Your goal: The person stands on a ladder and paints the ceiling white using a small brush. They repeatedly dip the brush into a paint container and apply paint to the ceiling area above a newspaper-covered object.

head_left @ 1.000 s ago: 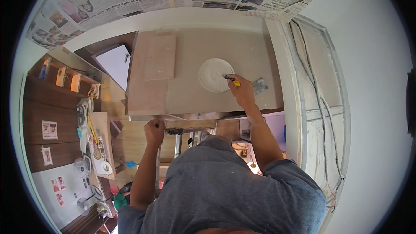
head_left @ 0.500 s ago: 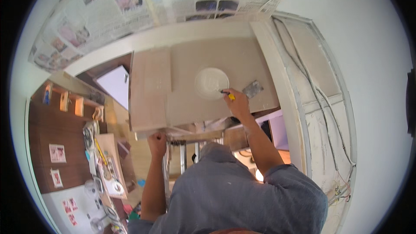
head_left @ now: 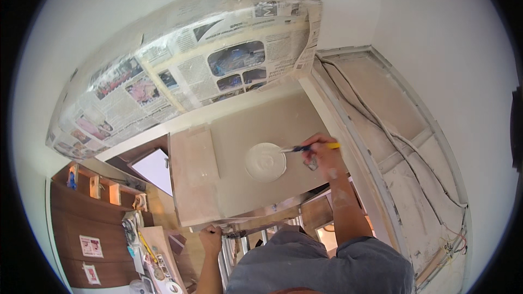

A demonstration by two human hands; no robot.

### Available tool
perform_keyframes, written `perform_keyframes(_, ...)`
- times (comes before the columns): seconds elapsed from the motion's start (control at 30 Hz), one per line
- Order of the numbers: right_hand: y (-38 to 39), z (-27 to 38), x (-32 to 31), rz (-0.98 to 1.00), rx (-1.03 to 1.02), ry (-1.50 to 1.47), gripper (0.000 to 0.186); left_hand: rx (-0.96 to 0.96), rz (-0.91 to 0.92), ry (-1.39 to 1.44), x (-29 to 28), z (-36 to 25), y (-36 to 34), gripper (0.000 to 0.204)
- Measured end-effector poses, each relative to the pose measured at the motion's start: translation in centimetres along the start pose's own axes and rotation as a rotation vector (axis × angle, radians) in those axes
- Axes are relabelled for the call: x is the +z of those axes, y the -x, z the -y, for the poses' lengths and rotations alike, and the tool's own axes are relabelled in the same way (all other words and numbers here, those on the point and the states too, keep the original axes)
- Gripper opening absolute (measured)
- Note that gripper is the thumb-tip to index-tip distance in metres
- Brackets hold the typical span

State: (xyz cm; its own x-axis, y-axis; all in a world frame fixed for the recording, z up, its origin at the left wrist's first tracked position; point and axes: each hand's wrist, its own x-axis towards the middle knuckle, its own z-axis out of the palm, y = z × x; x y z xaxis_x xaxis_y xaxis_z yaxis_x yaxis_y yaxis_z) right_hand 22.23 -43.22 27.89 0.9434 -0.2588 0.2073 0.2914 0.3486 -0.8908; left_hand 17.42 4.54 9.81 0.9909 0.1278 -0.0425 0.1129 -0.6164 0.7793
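My right hand (head_left: 325, 155) grips a paintbrush (head_left: 305, 147) with a dark and yellow handle. Its bristle end reaches over the right rim of a round white tub (head_left: 249, 170) of white paint, on a brown board shelf (head_left: 234, 128). Beside the right hand, partly covered by it, lies a small grey flat piece (head_left: 311, 164). My left hand (head_left: 211, 238) is closed at the near edge of the shelf, close to the top of a metal ladder (head_left: 224, 261); what its fingers hold is hidden.
A newspaper-wrapped cabinet (head_left: 190, 71) hangs above the shelf's far side. On the right, cables (head_left: 389, 130) run along an open wall panel. Down at the lower left stands a cluttered workbench (head_left: 158, 250). A pale flat panel (head_left: 154, 170) is left of the shelf.
My view has tilted up, showing more of the newspaper-wrapped cabinet. The right hand has turned the brush sideways, bristles toward the tub. My left hand stays closed near the shelf edge.
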Motion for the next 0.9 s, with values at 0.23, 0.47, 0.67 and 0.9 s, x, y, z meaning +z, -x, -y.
perform_keyframes(0.23, -7.6, 11.8, 0.5, -0.158, -0.726, -0.459, 0.044, 0.008, 0.175, -0.159, -1.6, -3.4, -1.2, 0.032)
perform_keyframes(0.47, -16.7, 17.6, 2.8, -0.345, -0.843, -0.237, 0.041, 0.686, -0.172, -0.192, -11.8, -30.3, -8.8, 0.026)
perform_keyframes(0.67, -22.6, 19.4, 3.0, -0.309, -0.909, -0.275, 0.038, 1.383, -0.308, -0.479, -12.7, -54.3, -16.3, 0.065)
perform_keyframes(0.9, -29.1, 19.5, 2.1, -0.361, -0.913, -0.112, 0.036, 1.546, -0.154, -0.811, -5.6, -63.5, -20.8, 0.086)
